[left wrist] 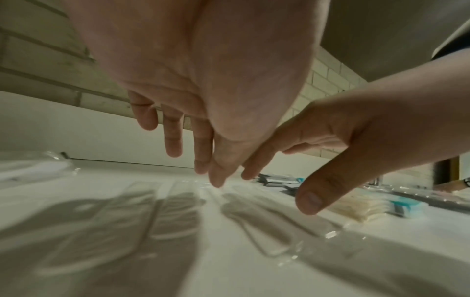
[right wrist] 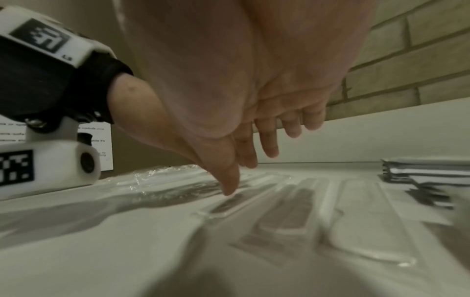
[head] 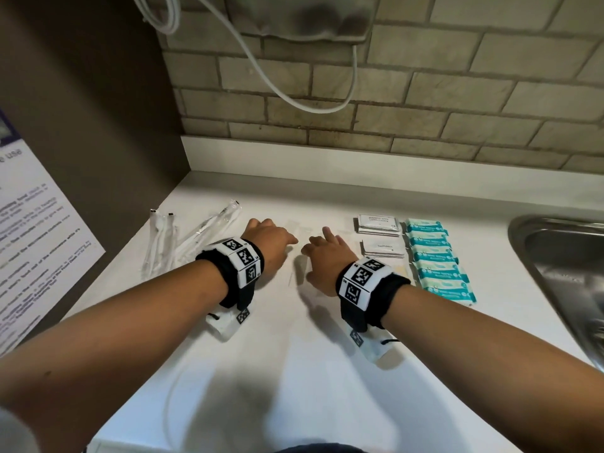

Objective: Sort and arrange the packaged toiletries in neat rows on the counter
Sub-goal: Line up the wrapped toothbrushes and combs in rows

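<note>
Both hands hover palm down over the middle of the white counter [head: 327, 371], fingers straight. Under them lie several flat clear packets [right wrist: 287, 213] side by side, barely visible from the head view. My left hand [head: 277, 240] touches the counter by one packet [left wrist: 267, 227] with a fingertip [left wrist: 216, 180]. My right hand [head: 322, 248] touches another packet [right wrist: 226, 205] with a fingertip [right wrist: 229, 188]. Neither hand holds anything. Clear-wrapped toothbrushes [head: 170, 237] lie loosely at the left. At the right are two stacks of white sachets [head: 379, 225] and a column of teal packs [head: 438, 259].
A steel sink [head: 555, 256] is set into the counter at the far right. A brick wall [head: 425, 109] runs along the back, with a white cable [head: 294, 93] hanging on it. A printed notice [head: 32, 223] hangs on the brown side wall at the left.
</note>
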Action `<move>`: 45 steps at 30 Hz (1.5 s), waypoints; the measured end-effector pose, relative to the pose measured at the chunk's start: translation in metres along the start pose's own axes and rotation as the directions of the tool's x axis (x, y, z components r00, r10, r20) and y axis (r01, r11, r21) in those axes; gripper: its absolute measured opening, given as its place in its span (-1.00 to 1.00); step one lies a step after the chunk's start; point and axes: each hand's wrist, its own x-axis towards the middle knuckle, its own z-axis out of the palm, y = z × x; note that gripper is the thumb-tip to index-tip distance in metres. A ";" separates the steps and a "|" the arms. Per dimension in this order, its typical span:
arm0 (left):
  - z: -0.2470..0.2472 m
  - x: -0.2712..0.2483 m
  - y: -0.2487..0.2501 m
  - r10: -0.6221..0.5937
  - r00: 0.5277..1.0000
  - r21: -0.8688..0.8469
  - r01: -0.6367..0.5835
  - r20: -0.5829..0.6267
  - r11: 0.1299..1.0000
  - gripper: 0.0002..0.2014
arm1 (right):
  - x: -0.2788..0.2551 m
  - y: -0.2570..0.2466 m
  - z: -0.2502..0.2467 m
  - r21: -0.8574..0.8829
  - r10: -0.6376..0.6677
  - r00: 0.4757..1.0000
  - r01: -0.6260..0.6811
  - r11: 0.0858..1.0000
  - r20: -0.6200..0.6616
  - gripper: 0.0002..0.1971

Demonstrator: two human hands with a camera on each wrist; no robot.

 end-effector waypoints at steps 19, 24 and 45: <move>0.009 -0.021 -0.008 0.140 0.988 0.043 -0.143 0.066 0.989 -0.55 | 0.012 -0.006 0.009 0.012 -0.037 0.993 0.036 0.999 0.110 -0.54; 0.003 -0.024 -0.004 0.165 0.985 0.051 -0.167 0.046 0.985 -0.58 | 0.009 -0.003 0.008 0.028 -0.053 0.992 0.051 0.998 0.111 -0.55; 0.007 -0.021 0.000 0.142 0.988 0.041 -0.145 0.064 0.989 -0.45 | 0.009 0.003 0.010 0.057 -0.049 0.989 0.041 0.998 0.138 -0.56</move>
